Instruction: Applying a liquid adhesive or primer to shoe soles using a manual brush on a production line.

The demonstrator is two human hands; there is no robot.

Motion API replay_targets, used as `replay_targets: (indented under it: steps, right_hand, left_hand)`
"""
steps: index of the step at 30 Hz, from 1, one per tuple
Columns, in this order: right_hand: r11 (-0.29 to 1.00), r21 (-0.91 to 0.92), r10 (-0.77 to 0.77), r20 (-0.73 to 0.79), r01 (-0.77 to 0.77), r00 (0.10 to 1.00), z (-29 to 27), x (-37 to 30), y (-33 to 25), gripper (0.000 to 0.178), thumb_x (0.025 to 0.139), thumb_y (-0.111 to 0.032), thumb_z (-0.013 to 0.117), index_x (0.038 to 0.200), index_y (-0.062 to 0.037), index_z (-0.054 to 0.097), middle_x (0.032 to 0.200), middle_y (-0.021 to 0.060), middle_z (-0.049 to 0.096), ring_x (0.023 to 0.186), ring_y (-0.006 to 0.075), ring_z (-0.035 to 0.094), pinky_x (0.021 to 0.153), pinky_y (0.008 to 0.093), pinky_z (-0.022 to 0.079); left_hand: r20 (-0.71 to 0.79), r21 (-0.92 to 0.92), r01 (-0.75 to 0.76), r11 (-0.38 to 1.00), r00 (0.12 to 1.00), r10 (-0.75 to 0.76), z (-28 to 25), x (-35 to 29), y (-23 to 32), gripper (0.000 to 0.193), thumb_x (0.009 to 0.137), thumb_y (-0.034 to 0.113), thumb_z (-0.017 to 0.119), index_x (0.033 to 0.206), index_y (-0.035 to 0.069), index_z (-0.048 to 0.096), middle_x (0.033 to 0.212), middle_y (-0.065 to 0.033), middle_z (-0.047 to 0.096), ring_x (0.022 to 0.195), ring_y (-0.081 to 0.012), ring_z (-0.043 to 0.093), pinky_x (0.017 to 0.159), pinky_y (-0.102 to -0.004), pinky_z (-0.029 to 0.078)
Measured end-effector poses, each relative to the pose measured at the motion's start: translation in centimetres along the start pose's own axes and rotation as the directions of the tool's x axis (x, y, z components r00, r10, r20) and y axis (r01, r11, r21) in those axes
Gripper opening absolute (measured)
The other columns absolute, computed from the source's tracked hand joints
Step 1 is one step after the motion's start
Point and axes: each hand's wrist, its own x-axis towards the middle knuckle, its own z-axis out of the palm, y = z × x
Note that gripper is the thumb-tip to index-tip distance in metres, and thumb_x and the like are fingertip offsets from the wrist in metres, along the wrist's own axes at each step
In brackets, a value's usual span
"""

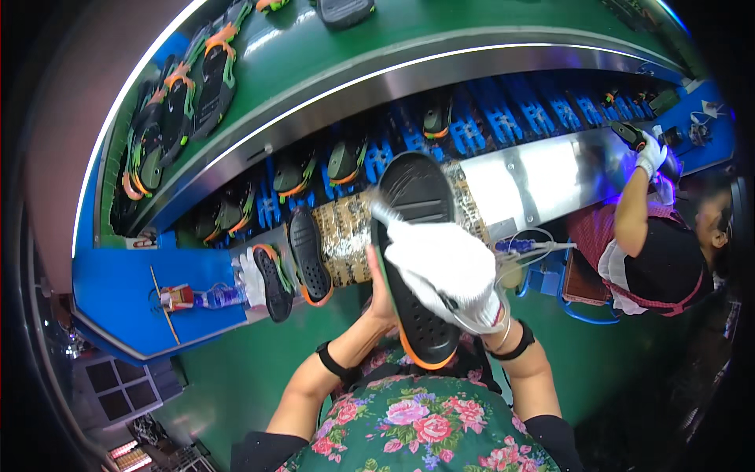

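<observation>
My bare left hand [382,293] grips the left edge of a black shoe sole [421,185] with an orange rim and holes in its lower half. The sole is held up, long way toward me. In a white knitted glove, my right hand [444,263] is closed over the sole and holds a small brush [384,212] with pale, blurred bristles, at the sole's left side. The glove hides much of the sole's middle. A second black sole with an orange edge [308,256] lies to the left, beside a third sole [273,285].
A cardboard-covered, taped ledge [342,244] lies behind my hands. Beyond it, blue racks [480,130] carry several sandals [346,161]. More sandals [177,102] sit on the green belt [440,20]. At right, a co-worker's gloved hand [651,155] holds a sandal. A plastic bottle [220,296] lies left.
</observation>
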Motion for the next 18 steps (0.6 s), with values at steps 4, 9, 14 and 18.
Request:
replay_targets:
  steps: [4, 9, 14, 18]
  right_hand:
    - [0.915, 0.318, 0.302, -0.134, -0.248, 0.944, 0.1, -0.9, 1.2, 0.032, 0.081, -0.001, 0.078, 0.113, -0.0045, 0.079, 0.115, 0.0149, 0.077, 0.098, 0.0293, 0.074, 0.085, 0.0383, 0.058]
    - [1.0, 0.009, -0.024, -0.038, 0.024, 0.999, 0.0, -0.3, 0.3, 0.039, 0.082, 0.0, 0.074, 0.121, -0.0031, 0.076, 0.124, 0.0174, 0.074, 0.109, 0.0336, 0.072, 0.093, 0.0417, 0.057]
    - [0.939, 0.339, 0.102, -0.114, -0.058, 0.988, -0.4, 0.1, 0.8, 0.03, 0.078, -0.001, 0.081, 0.107, -0.0058, 0.08, 0.109, 0.0143, 0.079, 0.096, 0.03, 0.076, 0.086, 0.039, 0.059]
    - [0.995, 0.077, 0.079, -0.26, -0.061, 0.962, -0.1, -0.5, 0.4, 0.024, 0.08, 0.002, 0.082, 0.103, -0.0041, 0.079, 0.109, 0.0169, 0.078, 0.095, 0.0298, 0.076, 0.083, 0.0376, 0.059]
  left_hand:
    - [0.109, 0.024, -0.058, 0.998, 0.992, 0.055, 0.1, 0.3, 0.3, 0.111, 0.091, 0.093, 0.015, 0.16, 0.009, 0.037, 0.15, -0.0151, 0.056, 0.137, -0.0332, 0.056, 0.118, -0.0491, 0.043]
    - [-0.202, 0.297, -0.023, 0.954, 0.975, 0.087, -0.3, -0.6, 1.2, 0.106, 0.094, 0.09, 0.017, 0.164, 0.012, 0.031, 0.161, -0.013, 0.045, 0.145, -0.0316, 0.048, 0.122, -0.0492, 0.038]
    - [0.118, 0.063, -0.207, 0.976, 0.973, 0.199, -0.1, 1.1, 2.2, 0.088, 0.103, 0.077, 0.022, 0.161, 0.013, 0.036, 0.157, -0.0087, 0.048, 0.143, -0.0272, 0.048, 0.124, -0.0456, 0.034]
    - [0.17, -0.023, -0.28, 0.96, 0.945, 0.28, -1.2, 2.1, 1.7, 0.077, 0.108, 0.069, 0.029, 0.155, 0.01, 0.044, 0.149, -0.0065, 0.055, 0.135, -0.0228, 0.055, 0.117, -0.0417, 0.041]
